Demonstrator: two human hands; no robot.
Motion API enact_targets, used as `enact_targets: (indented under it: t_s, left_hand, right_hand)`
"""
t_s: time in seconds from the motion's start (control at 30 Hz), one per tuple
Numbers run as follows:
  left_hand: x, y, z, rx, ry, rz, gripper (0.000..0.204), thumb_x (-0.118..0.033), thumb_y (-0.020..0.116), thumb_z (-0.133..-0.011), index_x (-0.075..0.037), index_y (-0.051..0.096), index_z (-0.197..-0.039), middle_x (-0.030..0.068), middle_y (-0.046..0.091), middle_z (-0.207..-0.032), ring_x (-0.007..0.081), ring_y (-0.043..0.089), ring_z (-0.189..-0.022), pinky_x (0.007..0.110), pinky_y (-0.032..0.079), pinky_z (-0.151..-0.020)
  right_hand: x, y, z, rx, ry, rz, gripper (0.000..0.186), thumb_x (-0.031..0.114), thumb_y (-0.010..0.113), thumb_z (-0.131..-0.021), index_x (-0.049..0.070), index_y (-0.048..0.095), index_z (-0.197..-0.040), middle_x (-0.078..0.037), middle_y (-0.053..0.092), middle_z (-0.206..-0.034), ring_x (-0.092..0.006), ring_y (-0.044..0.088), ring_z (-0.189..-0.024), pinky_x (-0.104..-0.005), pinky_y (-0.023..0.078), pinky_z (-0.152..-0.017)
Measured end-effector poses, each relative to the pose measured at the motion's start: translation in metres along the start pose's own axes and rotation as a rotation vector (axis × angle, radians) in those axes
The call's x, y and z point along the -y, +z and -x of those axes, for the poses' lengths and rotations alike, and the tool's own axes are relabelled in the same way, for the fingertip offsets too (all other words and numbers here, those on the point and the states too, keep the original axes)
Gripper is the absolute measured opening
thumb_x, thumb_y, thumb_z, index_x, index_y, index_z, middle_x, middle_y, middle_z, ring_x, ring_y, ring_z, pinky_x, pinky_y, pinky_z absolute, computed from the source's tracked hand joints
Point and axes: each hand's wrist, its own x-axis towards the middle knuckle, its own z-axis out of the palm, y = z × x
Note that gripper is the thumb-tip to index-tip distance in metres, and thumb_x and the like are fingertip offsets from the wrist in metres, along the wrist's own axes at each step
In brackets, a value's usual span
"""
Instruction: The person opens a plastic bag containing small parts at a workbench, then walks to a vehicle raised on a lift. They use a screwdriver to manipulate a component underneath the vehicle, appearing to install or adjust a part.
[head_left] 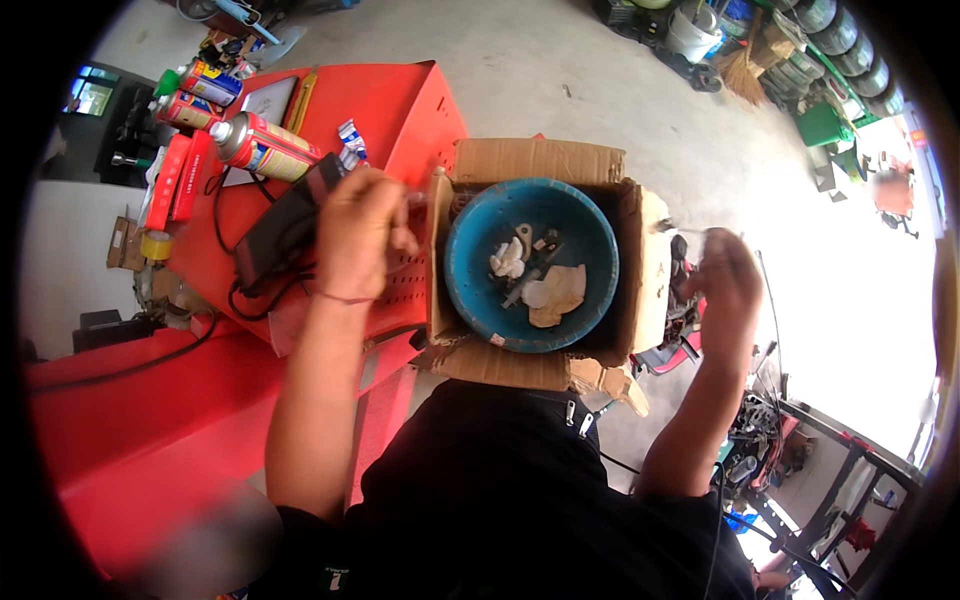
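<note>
A round blue bowl (465, 270) sits inside an open cardboard box (540, 160) in front of me. In the bowl lie a crumpled white wad (508, 258), a torn beige piece (560, 298) and several small metal parts. My left hand (362, 235), blurred by motion, is beside the box's left wall with its fingers curled; whatever they hold is smeared. To the right of the box hangs my right hand (728, 275), closed, with a thin rod-like tool (685, 230) sticking out leftward toward the box. Blur hides the tool's exact kind.
A red cabinet top (350, 100) at left carries spray cans (265, 147), a black device (285, 225) with a cable, a small tube (352, 140) and red boxes (182, 178). Tires (835, 35), a broom (742, 75) and a white bucket (692, 35) stand at the far right.
</note>
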Motion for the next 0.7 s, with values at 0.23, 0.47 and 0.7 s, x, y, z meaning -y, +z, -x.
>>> enact_targets:
  t_s: [0.23,0.47,0.7]
  left_hand:
    - [0.009,0.037,0.034,0.457,-0.006,-0.379,0.027,-0.001,0.055,-0.089,0.001,0.056,-0.116,0.0025,0.058,-0.072,0.0088,0.056,-0.061,0.024,0.049,-0.058]
    - [0.004,0.035,0.052,0.553,0.111,-0.817,0.047,0.004,0.058,-0.085,0.000,0.052,-0.132,0.0091,0.061,-0.080,0.0124,0.057,-0.067,0.028,0.049,-0.066]
    - [-0.022,0.025,0.102,0.378,0.024,-0.117,0.024,-0.001,0.058,-0.096,0.000,0.059,-0.120,0.0032,0.064,-0.087,0.0063,0.059,-0.074,0.021,0.049,-0.065]
  right_hand:
    - [0.005,0.000,-0.010,0.086,0.096,-0.560,0.025,0.011,0.055,-0.100,-0.002,0.057,-0.121,-0.004,0.059,-0.089,-0.0085,0.054,-0.069,-0.0245,0.046,-0.053]
    - [-0.011,0.058,0.006,0.401,0.246,-1.003,0.031,0.008,0.058,-0.098,0.000,0.054,-0.128,-0.009,0.065,-0.100,-0.0154,0.066,-0.078,-0.0293,0.053,-0.064]
    - [0.013,0.114,0.049,0.462,0.047,-0.882,0.050,0.003,0.063,-0.094,0.000,0.043,-0.140,-0.011,0.066,-0.100,-0.0173,0.063,-0.080,-0.0287,0.051,-0.070]
